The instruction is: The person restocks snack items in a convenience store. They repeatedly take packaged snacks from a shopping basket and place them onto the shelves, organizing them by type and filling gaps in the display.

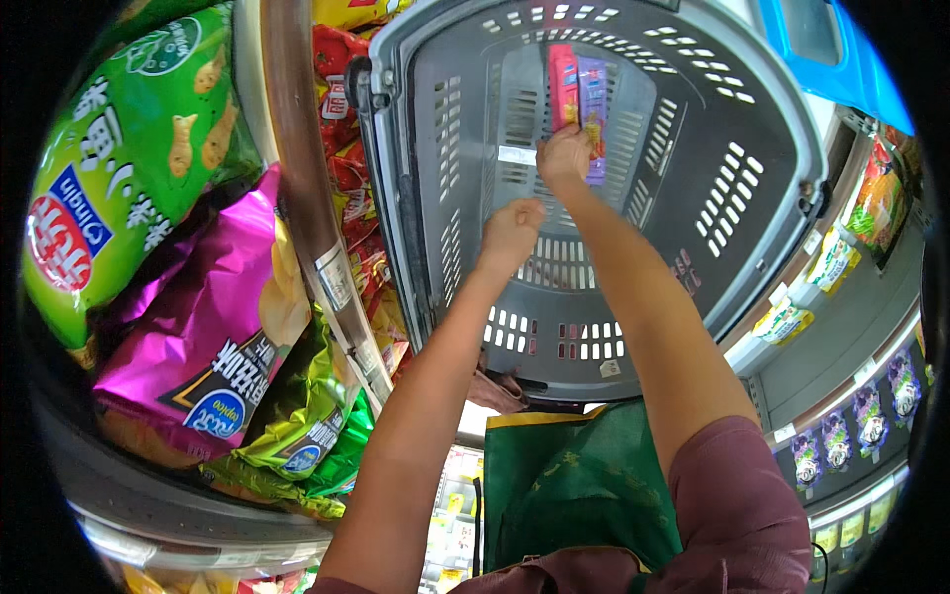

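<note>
Inside a grey plastic shopping basket [416, 59] with slotted walls, my right hand [566, 155] is closed on the lower end of a slim red packet [563, 84]. Right beside it lies a purple packet [594, 94], partly covered by that hand; whether my fingers also touch it I cannot tell. My left hand [512, 235] hovers over the basket, a little nearer and to the left. Its fingers are curled in, and nothing shows sticking out of them. A small white label [517, 155] is on the basket's bottom.
Large snack bags, one green [148, 148] and one magenta [208, 327], fill a shelf on the left. Red packages [341, 163] stand behind a brown shelf edge [315, 188]. Hanging purple packets [871, 421] line the right shelf. A blue container [851, 59] is at upper right.
</note>
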`<state>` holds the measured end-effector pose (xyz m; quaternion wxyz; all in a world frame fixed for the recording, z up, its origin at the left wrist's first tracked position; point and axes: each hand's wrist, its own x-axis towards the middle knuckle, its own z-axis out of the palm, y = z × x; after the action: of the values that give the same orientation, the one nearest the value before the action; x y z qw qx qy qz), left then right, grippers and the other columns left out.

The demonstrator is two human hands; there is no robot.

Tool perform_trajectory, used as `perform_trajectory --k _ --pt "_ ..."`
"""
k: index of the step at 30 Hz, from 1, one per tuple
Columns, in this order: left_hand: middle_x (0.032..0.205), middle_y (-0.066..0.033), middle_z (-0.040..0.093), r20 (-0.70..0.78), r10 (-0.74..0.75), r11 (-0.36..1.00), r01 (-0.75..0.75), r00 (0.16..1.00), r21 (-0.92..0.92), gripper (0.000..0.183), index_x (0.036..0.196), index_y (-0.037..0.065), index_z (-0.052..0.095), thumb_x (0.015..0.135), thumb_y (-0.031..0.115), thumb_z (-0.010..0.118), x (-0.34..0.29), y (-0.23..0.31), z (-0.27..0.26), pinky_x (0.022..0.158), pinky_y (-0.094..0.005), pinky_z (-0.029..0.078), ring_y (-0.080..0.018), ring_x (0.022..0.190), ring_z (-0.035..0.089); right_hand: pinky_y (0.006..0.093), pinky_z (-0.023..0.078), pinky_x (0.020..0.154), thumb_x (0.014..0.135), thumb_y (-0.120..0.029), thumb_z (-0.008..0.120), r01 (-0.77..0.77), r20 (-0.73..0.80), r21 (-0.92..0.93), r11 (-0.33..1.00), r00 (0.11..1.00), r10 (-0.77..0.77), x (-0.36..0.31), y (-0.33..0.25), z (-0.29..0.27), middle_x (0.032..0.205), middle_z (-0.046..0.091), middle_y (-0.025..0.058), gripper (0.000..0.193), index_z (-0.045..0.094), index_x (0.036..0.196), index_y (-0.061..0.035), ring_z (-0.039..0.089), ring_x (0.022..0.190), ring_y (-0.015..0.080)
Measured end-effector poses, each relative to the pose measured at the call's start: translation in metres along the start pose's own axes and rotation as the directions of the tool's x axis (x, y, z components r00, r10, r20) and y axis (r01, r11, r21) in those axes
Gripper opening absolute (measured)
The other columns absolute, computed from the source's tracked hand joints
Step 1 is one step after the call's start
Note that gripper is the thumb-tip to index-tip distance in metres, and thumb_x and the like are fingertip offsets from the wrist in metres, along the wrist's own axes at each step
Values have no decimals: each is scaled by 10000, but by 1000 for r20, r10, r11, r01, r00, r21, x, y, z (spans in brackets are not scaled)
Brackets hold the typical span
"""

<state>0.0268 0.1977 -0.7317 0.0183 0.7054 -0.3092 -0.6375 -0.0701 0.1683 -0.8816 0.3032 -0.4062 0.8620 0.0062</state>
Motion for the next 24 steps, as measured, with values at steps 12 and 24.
perform_trajectory --k 12,24 --pt "870 -62 647 0 -110 994 110 994 -5 289 1088 -18 608 903 202 575 -37 6 0 617 -246 500 -115 697 589 432 519 800 728 -239 687 -23 438 45 999 899 1 -5 6 -74 994 618 281 468 492 1047 43 627 934 375" --pt "920 -139 674 -280 141 971 -77 950 229 552 1175 -65 520 814 314 696 -169 145 -4 727 -300 513 -187 816 650 469 493 666 728 -241 715 165 364 490 856 853 -373 -166 -9 -336 797 635 250 381 497 910 12 625 760 429"
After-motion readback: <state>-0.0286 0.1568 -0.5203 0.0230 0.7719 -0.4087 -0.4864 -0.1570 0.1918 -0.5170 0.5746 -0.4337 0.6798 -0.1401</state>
